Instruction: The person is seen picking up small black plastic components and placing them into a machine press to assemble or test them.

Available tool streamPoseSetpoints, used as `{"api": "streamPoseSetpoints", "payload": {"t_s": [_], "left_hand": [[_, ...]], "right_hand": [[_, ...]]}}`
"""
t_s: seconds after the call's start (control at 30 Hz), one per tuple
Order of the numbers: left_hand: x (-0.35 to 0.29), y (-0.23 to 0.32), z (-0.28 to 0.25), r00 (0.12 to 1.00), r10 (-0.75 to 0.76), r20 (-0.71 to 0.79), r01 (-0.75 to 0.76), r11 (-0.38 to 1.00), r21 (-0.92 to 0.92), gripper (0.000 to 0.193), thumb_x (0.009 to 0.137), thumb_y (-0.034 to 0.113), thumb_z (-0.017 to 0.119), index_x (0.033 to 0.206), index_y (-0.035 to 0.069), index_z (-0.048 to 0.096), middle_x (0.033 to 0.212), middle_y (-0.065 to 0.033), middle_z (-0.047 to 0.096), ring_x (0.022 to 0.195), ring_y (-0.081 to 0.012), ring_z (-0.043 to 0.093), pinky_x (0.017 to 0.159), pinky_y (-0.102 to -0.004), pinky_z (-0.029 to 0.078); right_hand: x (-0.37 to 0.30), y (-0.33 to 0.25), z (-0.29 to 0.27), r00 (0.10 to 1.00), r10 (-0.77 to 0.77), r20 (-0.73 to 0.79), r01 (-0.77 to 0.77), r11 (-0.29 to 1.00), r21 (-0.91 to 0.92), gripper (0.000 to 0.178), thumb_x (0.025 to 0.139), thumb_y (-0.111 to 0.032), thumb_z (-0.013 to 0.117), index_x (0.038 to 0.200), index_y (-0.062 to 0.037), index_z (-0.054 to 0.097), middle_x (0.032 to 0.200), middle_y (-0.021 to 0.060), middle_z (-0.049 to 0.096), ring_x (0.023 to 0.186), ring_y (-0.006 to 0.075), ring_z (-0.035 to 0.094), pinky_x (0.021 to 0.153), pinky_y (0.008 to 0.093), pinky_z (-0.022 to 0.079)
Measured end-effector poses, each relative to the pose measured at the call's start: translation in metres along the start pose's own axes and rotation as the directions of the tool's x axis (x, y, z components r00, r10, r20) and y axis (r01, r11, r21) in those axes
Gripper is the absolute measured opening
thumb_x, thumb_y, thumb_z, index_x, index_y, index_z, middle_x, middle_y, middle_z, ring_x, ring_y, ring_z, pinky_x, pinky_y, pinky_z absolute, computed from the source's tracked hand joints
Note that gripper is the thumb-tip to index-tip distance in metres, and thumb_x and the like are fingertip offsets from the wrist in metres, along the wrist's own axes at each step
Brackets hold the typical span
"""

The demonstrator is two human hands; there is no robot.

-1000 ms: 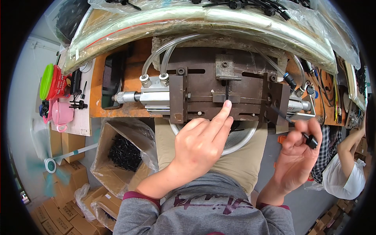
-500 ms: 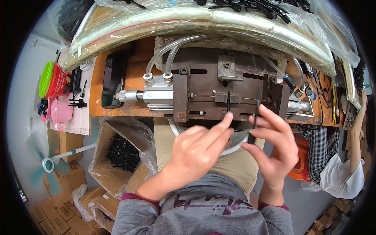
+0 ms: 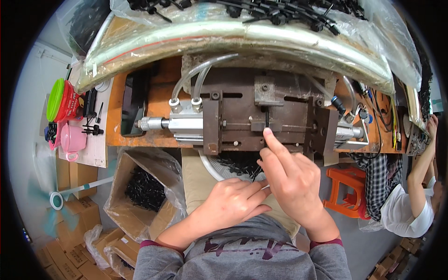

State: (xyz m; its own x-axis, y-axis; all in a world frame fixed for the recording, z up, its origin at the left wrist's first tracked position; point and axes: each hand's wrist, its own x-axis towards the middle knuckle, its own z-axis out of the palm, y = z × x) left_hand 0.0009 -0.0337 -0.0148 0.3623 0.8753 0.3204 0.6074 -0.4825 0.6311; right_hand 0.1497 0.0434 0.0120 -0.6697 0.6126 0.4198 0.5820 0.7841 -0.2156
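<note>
A brown metal press fixture [image 3: 233,126] with a silver air cylinder [image 3: 184,125] sits on the orange bench in front of me. My right hand [image 3: 294,179] reaches up to it, fingertips pinching a slim black part [image 3: 266,116] that stands in the fixture's middle slot. My left hand [image 3: 233,201] rests lower, over my lap, fingers curled at the edge of a white bowl [image 3: 207,166] holding small black parts. Thin black pieces stick up by its fingertips; whether it grips one is unclear.
Left of my knee is an open cardboard box [image 3: 144,189] of black parts. A red and green container [image 3: 63,100] and a pink cup [image 3: 72,140] stand at far left. Plastic-wrapped black parts [image 3: 242,32] lie behind the fixture. An orange stool [image 3: 343,186] and another person [image 3: 406,205] are at right.
My left hand has pulled back from the fixture down to the bowl. My right hand came in from the right with a black part and now holds it at the fixture's slot.
</note>
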Motion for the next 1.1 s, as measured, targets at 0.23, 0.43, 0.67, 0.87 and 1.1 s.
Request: {"api": "streamPoseSetpoints", "payload": {"t_s": [0.23, 0.43, 0.67, 0.87, 1.1], "left_hand": [[0.001, -0.001, -0.002, 0.997, 0.062, -0.037, -0.063, 0.998, -0.002, 0.027, 0.073, 0.025, 0.079, 0.086, 0.005, 0.068, 0.074, -0.0038, 0.065, 0.059, -0.02, 0.063, 0.053, -0.031, 0.049], [-0.008, -0.005, 0.001, 0.996, 0.072, -0.059, -0.071, 0.997, 0.02, 0.022, 0.077, 0.023, 0.078, 0.091, 0.007, 0.071, 0.09, -0.0043, 0.072, 0.065, -0.0168, 0.067, 0.057, -0.027, 0.052], [-0.006, 0.002, 0.003, 0.991, 0.111, -0.079, -0.11, 0.994, 0.016, 0.019, 0.077, 0.02, 0.078, 0.09, 0.007, 0.072, 0.09, -0.0032, 0.072, 0.065, -0.0148, 0.067, 0.057, -0.0257, 0.052], [-0.012, 0.0, 0.002, 0.992, 0.104, -0.07, -0.104, 0.995, 0.01, 0.017, 0.078, 0.019, 0.077, 0.088, 0.007, 0.071, 0.09, -0.0028, 0.072, 0.067, -0.0143, 0.067, 0.058, -0.0258, 0.052], [-0.014, -0.002, 0.004, 0.991, 0.108, -0.083, -0.106, 0.994, 0.018, 0.016, 0.078, 0.018, 0.077, 0.088, 0.007, 0.071, 0.088, -0.0025, 0.072, 0.067, -0.0143, 0.067, 0.058, -0.0255, 0.052]], "right_hand": [[0.009, 0.002, -0.016, 0.997, -0.057, 0.053, 0.057, 0.998, 0.007, 0.025, 0.068, -0.009, 0.069, 0.091, -0.0012, 0.063, 0.11, 0.0179, 0.068, 0.057, 0.0143, 0.059, 0.052, 0.0275, 0.045], [0.066, 0.041, -0.052, 0.95, -0.095, -0.298, 0.135, 0.984, 0.115, 0.021, 0.074, -0.01, 0.077, 0.087, -0.0043, 0.063, 0.086, 0.007, 0.066, 0.061, 0.0216, 0.061, 0.054, 0.0318, 0.049], [0.165, 0.094, -0.077, 0.979, 0.074, -0.188, -0.113, 0.972, -0.207, 0.032, 0.073, -0.005, 0.073, 0.104, -0.0055, 0.064, 0.098, 0.0067, 0.069, 0.07, 0.0202, 0.063, 0.07, 0.0349, 0.051], [0.202, 0.133, -0.066, 0.973, 0.224, 0.052, -0.216, 0.968, -0.131, 0.042, 0.067, -0.006, 0.074, 0.107, -0.0019, 0.061, 0.087, 0.0113, 0.065, 0.077, 0.0251, 0.063, 0.071, 0.0365, 0.052], [0.204, 0.138, -0.078, 0.987, 0.139, 0.082, -0.126, 0.982, -0.14, 0.035, 0.065, -0.008, 0.072, 0.098, 0.0016, 0.064, 0.078, 0.0129, 0.063, 0.07, 0.0238, 0.06, 0.068, 0.0359, 0.05]]}}
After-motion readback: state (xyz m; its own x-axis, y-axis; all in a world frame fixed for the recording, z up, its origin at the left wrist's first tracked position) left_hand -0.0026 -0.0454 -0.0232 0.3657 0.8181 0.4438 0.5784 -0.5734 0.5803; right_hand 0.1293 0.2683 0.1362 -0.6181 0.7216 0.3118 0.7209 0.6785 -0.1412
